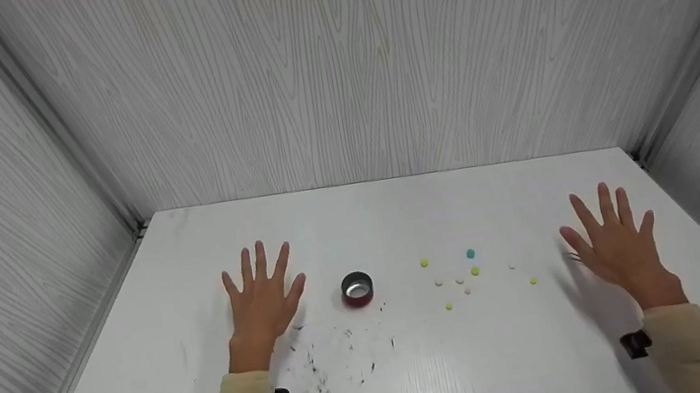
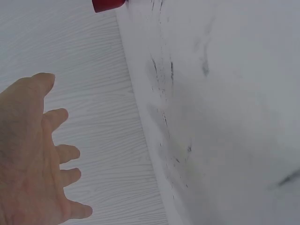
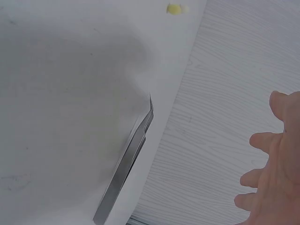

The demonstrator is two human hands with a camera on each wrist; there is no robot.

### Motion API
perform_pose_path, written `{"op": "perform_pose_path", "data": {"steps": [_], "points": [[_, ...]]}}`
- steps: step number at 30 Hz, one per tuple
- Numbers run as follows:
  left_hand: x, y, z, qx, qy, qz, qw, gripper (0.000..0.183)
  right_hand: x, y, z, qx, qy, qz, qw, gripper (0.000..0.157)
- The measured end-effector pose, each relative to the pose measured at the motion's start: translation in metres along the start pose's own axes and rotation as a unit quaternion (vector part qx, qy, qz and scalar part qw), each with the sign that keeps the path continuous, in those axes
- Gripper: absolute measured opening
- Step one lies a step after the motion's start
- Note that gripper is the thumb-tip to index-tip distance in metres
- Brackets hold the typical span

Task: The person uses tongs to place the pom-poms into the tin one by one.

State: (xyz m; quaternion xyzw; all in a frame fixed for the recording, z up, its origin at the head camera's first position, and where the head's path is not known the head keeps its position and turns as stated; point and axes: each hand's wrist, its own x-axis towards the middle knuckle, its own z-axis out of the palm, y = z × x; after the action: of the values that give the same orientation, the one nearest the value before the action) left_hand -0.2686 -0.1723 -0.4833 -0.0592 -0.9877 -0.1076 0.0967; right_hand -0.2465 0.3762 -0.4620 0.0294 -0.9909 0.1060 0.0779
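Both hands are spread above the tabletop (image 1: pixel 495 365), fingers straight and holding nothing. The left hand (image 1: pixel 260 313) is nearest the cup (image 1: pixel 357 289), red outside, which stands upright just to its right. The right hand (image 1: pixel 622 254) is over the tabletop's right side; the tweezers (image 3: pixel 123 171) lie beneath it, bent tip showing in the right wrist view. Between cup and right hand lie scattered beads (image 1: pixel 475 271): yellow, pale and one blue. Dark marks (image 1: pixel 313 368) streak the surface near the cup.

Muted grey light, soft-edged shadows, pale glare on the tabletop (image 1: pixel 424 374)
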Motion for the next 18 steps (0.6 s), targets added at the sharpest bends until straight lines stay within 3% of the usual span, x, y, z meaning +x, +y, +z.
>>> {"op": "perform_pose_path", "data": {"steps": [12, 18], "points": [[-0.0020, 0.0046, -0.0039, -0.012, -0.007, 0.002, 0.9999, 0.067, -0.0034, 0.0010, -0.0063, 0.009, 0.004, -0.003, 1.000, 0.074], [-0.0051, 0.0066, -0.0023, -0.084, -0.030, 0.006, 0.9960, 0.071, -0.0055, 0.0030, -0.0064, 0.051, -0.021, -0.011, 0.998, 0.076]]}}
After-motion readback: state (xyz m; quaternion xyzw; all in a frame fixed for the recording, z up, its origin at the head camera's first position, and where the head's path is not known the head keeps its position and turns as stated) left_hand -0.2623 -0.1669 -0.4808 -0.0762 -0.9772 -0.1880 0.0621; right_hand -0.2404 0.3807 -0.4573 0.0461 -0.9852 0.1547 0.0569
